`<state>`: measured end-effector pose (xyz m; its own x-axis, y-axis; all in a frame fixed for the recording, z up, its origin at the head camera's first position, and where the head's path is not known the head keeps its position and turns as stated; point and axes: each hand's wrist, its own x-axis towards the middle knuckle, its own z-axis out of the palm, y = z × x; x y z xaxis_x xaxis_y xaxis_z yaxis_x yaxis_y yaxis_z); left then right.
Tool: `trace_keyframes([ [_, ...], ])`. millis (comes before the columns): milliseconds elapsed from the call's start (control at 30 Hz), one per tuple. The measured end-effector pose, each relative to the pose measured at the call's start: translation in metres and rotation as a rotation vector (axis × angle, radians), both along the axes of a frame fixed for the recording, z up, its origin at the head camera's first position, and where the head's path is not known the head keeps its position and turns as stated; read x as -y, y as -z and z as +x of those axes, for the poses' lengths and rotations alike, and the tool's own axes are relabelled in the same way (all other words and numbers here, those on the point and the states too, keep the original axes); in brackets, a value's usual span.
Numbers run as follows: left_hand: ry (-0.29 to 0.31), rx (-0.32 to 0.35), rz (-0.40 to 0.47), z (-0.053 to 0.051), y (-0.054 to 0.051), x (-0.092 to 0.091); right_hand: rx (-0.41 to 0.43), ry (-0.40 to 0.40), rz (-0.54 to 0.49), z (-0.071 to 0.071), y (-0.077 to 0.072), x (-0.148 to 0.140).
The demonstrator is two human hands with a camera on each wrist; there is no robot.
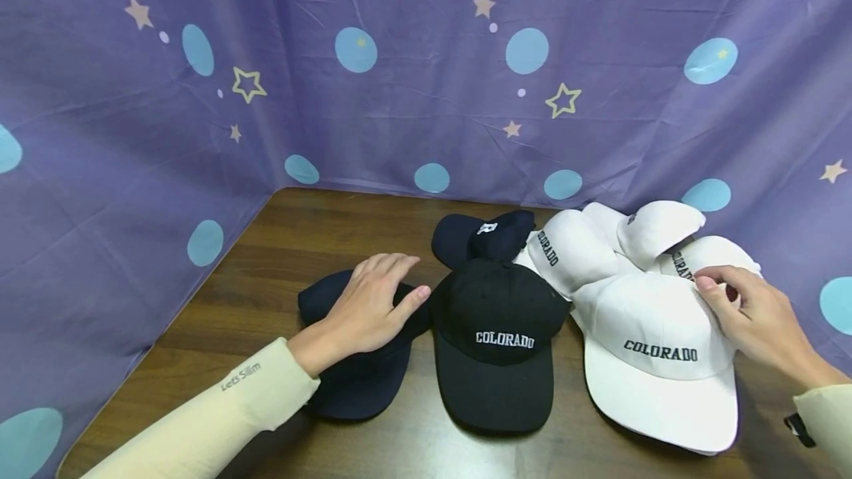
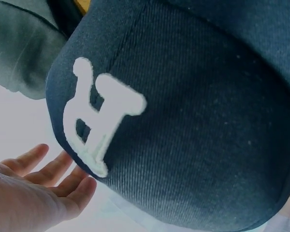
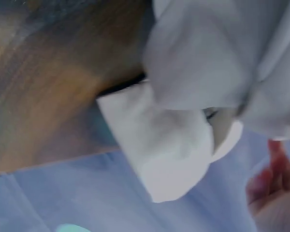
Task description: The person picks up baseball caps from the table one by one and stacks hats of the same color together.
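In the head view my left hand (image 1: 376,305) lies over a navy cap (image 1: 362,383), its fingers extended and the thumb apart. The left wrist view shows that cap's white letter (image 2: 104,113) and loose fingers (image 2: 63,181) at its edge. A white cap (image 1: 659,316) lettered COLORADO stands at the right. My right hand (image 1: 762,316) reaches to its upper side, thumb and forefinger near the crown. In the blurred right wrist view, fingertips (image 3: 278,152) come up to a white cap's (image 3: 203,53) edge; no firm grip shows. Between the hands lies a black COLORADO cap (image 1: 502,324).
Behind the black cap is another navy cap (image 1: 489,235) with a white letter. Several more white caps (image 1: 575,250) crowd together at the back right, overlapping. All rest on a brown wooden table (image 1: 246,279). A purple curtain (image 1: 426,117) with stars and dots hangs along the left and back.
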<state>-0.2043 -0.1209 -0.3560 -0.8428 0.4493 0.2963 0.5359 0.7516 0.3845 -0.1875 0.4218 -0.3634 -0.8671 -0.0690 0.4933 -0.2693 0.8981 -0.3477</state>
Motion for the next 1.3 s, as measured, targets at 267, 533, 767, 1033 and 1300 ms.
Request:
trace_keyframes([
  [267, 0.004, -0.005, 0.004, -0.001, 0.0, 0.0, 0.03, 0.161, 0.107, 0.029, -0.014, 0.034],
  [533, 0.003, -0.014, 0.0, -0.001, 0.001, 0.0, 0.227, 0.165, 0.164, 0.046, -0.001, 0.065],
  [767, 0.006, -0.01, 0.005, 0.0, 0.002, -0.001, 0.301, 0.165, 0.169, 0.051, 0.02, 0.077],
  [1033, 0.005, -0.016, 0.004, -0.002, 0.002, -0.001, 0.42, 0.168, 0.105, 0.052, 0.036, 0.072],
  [1300, 0.01, -0.006, 0.009, -0.001, 0.002, -0.001, 0.472, 0.196, 0.107, 0.053, 0.038, 0.07],
])
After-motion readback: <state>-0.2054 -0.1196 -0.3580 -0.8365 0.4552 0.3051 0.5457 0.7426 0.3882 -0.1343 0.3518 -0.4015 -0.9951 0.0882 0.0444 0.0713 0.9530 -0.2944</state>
